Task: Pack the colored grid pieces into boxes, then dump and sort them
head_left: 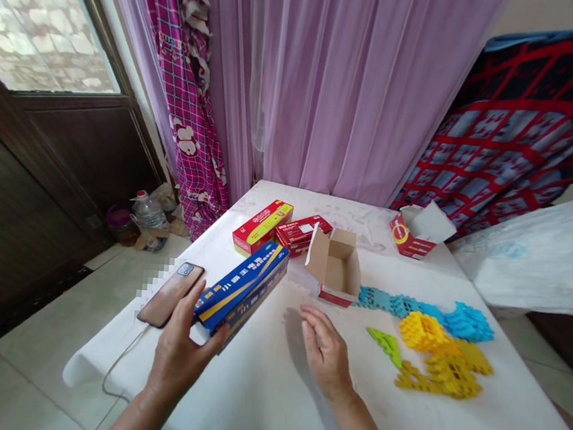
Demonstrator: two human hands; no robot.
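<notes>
The left hand (178, 359) is closed around a long blue box (240, 291) with a yellow stripe, low in the middle of the view. The box looks light and stiff, made of thin card. Its smooth, shiny sides may slip a bit, so the best place to hold it is around the middle, where fingers can press on both sides. A dark phone (172, 295) lies on the white bench (261, 387) just beside the left hand, with a thin cord hanging down. The right hand (327, 352) is open and empty, with its fingers spread, above the bench. Nearest to it is an open brown card box (335, 266) with a red side. Two red boxes (261, 227) sit behind the blue box. Soft-looking blue and yellow bumpy pieces (438, 369) lie to the right.
</notes>
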